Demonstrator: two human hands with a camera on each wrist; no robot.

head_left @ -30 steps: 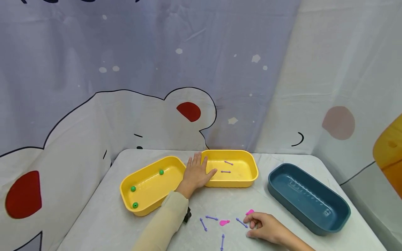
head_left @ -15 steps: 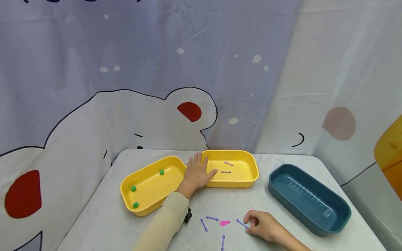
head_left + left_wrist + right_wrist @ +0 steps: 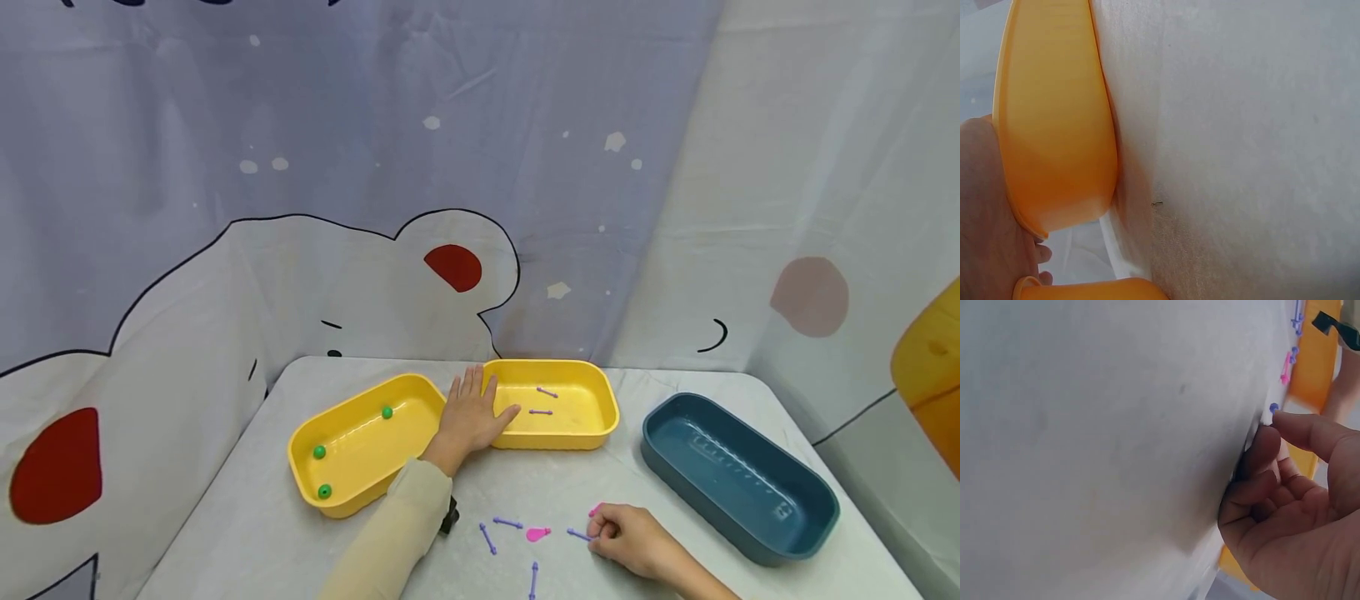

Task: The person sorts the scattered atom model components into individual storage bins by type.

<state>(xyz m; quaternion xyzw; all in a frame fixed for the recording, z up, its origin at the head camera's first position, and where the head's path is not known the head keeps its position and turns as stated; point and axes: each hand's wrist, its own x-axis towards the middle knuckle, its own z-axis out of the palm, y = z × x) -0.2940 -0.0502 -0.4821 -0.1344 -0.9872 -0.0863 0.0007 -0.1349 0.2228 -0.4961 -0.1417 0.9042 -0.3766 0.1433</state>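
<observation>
Resting flat with fingers straight, the left hand (image 3: 468,414) lies across the meeting rims of two yellow trays, thumb reaching into the right-hand one. The left yellow tray (image 3: 341,492) holds three green beads (image 3: 319,452); the right yellow tray (image 3: 592,437) holds two purple pins (image 3: 541,412) lying on its floor. To the right, well apart from both, stands a dark blue oblong tray (image 3: 795,546), set at an angle, with nothing visible inside.

The right hand (image 3: 630,537) sits curled at the near edge of the table (image 3: 225,533), its fingertips (image 3: 1291,422) touching the end of a purple pin (image 3: 577,534) on the surface; whether the pin is actually pinched cannot be told. A pink piece (image 3: 596,510) shows just beyond the knuckles, mostly hidden. Left of the hand lie a second pink piece (image 3: 537,533) and three more loose purple pins (image 3: 487,538), spread near one another. A small black object (image 3: 449,517) rests beside the left sleeve (image 3: 390,542).

The table is covered in pale grey cloth. Behind it hangs a lavender and white curtain (image 3: 360,167) printed with a cartoon bear, and an orange shape (image 3: 930,367) enters at the far right.
</observation>
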